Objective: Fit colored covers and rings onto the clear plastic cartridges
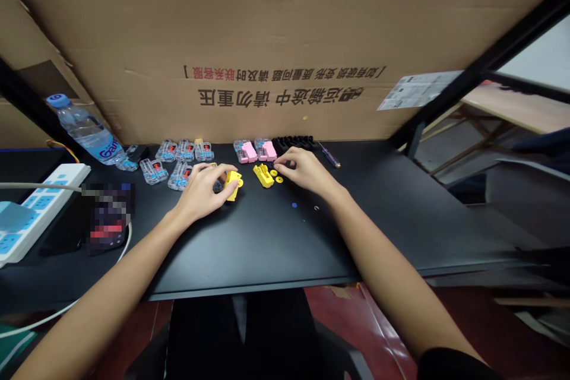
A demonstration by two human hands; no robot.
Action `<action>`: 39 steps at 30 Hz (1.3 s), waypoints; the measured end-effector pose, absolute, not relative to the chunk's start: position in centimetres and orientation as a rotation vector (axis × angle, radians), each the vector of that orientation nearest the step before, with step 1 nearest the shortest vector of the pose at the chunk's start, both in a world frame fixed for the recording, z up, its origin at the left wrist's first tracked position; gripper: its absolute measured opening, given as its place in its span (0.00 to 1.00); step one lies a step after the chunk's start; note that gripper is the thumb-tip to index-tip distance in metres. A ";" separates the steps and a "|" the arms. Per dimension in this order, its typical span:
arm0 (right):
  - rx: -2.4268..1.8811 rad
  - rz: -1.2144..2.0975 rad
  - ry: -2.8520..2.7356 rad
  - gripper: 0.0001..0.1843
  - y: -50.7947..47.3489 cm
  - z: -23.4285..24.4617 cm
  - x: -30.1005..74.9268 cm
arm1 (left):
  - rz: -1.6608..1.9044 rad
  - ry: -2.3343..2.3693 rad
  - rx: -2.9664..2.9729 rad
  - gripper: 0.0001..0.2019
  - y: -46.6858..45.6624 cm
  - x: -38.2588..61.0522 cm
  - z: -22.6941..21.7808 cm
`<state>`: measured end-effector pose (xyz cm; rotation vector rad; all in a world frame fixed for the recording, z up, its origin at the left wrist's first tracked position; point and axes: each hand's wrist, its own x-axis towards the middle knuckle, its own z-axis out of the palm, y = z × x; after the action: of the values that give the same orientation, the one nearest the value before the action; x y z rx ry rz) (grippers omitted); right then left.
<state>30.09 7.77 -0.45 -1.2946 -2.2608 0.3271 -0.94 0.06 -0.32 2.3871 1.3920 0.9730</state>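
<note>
My left hand (206, 191) grips a small yellow plastic housing (232, 186) between thumb and fingers, just above the black tabletop. A second yellow housing (263, 176) lies on the table between my hands. Beside it are two small yellow discs (276, 176). My right hand (303, 170) is at those discs, thumb and fingertips pinched together; whatever they hold is too small to make out. Behind lie two pink and clear plastic pieces (266, 151) and a row of black parts (294, 143). Several clear pieces with red and blue insides (165, 151) sit near my left hand.
A screwdriver (330, 155) lies right of the black parts. A blue disc (294, 205) and a tiny ring (316, 208) are nearer me. At left are a leaning water bottle (94, 133), a white power strip (47, 214) and cables. Large cardboard (249, 35) walls the back.
</note>
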 end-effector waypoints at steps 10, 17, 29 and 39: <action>-1.357 0.389 -2.403 0.08 7.7 -1.3 29.4 | 0.995 1.362 2.398 0.12 0.2 -1.0 -0.6; -1.057 0.502 -1.982 0.15 6.0 0.0 27.3 | 1.007 1.381 2.359 0.12 0.2 -1.0 -0.5; -0.826 0.934 -1.797 0.16 2.2 -1.6 21.6 | 1.135 1.208 1.994 0.10 0.3 -0.4 0.1; -0.873 1.048 -1.724 0.20 2.2 -2.0 21.2 | 1.128 1.229 2.118 0.11 0.3 -0.4 -0.5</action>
<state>21.24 2.23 -1.99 -0.8731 -1.7244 1.0475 -0.42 0.33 -0.49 2.1181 1.2287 1.1282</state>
